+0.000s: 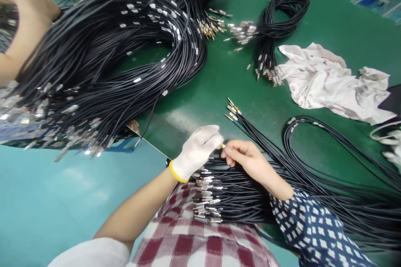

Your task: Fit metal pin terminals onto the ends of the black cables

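My left hand (200, 146), in a white knit glove with a yellow cuff, has its fingers bent together at a small cable end (223, 146). My bare right hand (244, 156) pinches that same cable end between thumb and fingertips. The end shows a bit of white and yellow; its finer detail is too small to make out. Below both hands, a row of black cables (244, 200) lies side by side, metal terminals (208, 198) pointing left. More cables (260, 137) with yellow-and-white ends run diagonally past my right hand.
A large bundle of black cables (125, 66) hangs partly over the edge of the green table (250, 91). Another person's arm (29, 21) is at its far left. Coiled bundles (282, 16) and a crumpled white cloth (328, 81) lie toward the back.
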Available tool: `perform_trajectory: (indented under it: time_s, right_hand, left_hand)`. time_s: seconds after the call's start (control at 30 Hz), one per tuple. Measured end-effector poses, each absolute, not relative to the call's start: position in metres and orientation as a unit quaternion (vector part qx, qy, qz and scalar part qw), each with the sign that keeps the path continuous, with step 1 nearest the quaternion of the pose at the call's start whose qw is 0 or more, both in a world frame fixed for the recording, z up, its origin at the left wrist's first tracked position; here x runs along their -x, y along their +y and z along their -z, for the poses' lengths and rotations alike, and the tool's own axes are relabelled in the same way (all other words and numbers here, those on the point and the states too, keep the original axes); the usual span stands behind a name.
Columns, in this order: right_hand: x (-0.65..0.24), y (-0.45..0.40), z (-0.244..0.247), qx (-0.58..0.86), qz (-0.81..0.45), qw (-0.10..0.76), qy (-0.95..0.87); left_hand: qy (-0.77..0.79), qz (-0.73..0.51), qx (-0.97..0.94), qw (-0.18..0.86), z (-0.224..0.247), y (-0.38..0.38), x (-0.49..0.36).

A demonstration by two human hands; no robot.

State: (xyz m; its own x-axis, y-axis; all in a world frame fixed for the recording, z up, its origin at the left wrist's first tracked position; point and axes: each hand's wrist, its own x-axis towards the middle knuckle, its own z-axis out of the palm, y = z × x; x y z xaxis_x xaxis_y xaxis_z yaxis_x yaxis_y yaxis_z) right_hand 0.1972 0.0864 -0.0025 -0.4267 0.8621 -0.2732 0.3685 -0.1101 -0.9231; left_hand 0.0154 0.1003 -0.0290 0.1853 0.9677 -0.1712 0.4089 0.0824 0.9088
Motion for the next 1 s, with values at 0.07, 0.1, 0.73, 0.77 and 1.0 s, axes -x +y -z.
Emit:
perform_trajectory:
  time_s: [0.07,0.1,0.73,0.77,1.0]
  right_hand:
    - [-0.192,0.083,0.001,0.518,-0.460,0.230,-0.683]
    - [-0.190,0.082,0.001,0.533,-0.390,0.234,-0.713]
    - [-0.191,0.081,0.008,0.512,-0.460,0.250,-0.681]
    - [-0.194,0.081,0.008,0.512,-0.453,0.242,-0.689]
    - [-0.201,0.080,0.000,0.506,-0.389,0.209,-0.741]
  left_hand:
    - [0.556,-0.312,-0.616,0.463,0.033,0.099,-0.015]
    - [0.550,-0.320,-0.623,0.455,0.036,0.098,-0.014]
    - [0.554,-0.291,-0.657,0.421,0.034,0.102,-0.018]
    - [0.557,-0.291,-0.654,0.420,0.033,0.102,-0.019]
    - [0.537,-0.292,-0.680,0.405,0.039,0.099,-0.015]
